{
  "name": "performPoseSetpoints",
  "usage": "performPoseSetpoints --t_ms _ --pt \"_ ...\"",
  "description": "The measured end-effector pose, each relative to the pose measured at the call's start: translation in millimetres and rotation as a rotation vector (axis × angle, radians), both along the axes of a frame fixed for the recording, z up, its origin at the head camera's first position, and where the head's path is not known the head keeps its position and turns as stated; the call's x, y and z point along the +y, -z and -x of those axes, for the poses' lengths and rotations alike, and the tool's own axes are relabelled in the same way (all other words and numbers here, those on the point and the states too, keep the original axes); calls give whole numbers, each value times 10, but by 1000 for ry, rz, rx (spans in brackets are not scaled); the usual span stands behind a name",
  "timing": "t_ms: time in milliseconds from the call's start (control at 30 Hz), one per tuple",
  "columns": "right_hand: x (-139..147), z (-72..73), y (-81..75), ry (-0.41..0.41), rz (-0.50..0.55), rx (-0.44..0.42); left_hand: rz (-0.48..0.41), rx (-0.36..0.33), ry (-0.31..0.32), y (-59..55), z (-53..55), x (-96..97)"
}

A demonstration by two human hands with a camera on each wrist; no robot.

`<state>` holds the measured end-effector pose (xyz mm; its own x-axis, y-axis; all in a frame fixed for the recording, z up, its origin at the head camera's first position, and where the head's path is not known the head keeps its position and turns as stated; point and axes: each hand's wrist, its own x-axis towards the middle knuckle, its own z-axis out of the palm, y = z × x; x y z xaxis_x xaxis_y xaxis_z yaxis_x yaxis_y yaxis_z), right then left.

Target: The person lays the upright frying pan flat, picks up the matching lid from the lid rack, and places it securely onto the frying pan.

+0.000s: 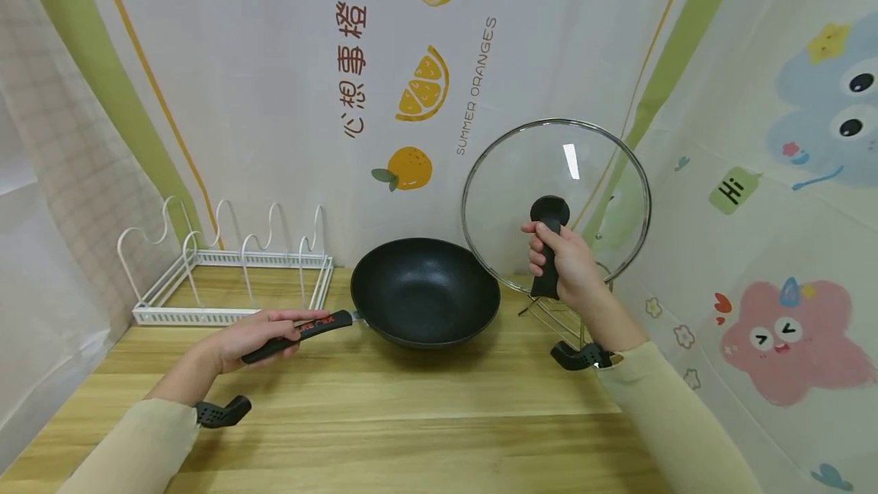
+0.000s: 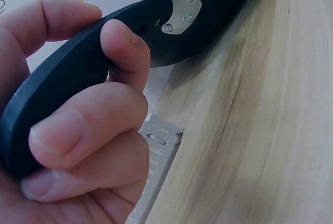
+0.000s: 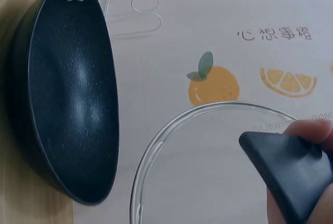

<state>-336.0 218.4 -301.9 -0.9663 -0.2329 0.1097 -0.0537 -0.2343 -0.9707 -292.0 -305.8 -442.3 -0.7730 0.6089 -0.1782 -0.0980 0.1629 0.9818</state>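
A black wok is at the middle of the wooden table, its inside bare in the head and right wrist views. My left hand grips its black handle; in the left wrist view the fingers curl around that handle. To the right, my right hand holds a round glass lid by its black knob. The lid stands tilted nearly upright, its metal rim apart from the wok in the right wrist view. Part of the knob is hidden by the right hand.
A white rack with wavy uprights stands at the back left. Behind the right forearm, a thin wire stand is partly hidden. Printed cloth hangs behind the wooden table, and another sheet covers the right side.
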Motion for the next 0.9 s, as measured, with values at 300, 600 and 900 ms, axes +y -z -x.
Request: performPoseSetpoints --t_ms 300,600,900 --pt "-226 16 19 -50 -11 -26 17 6 -7 -7 3 -10" --pt "-422 64 98 -107 8 -85 30 9 -18 10 13 -9" --pt "-593 112 223 -156 -15 -110 29 7 -18 9 5 0"
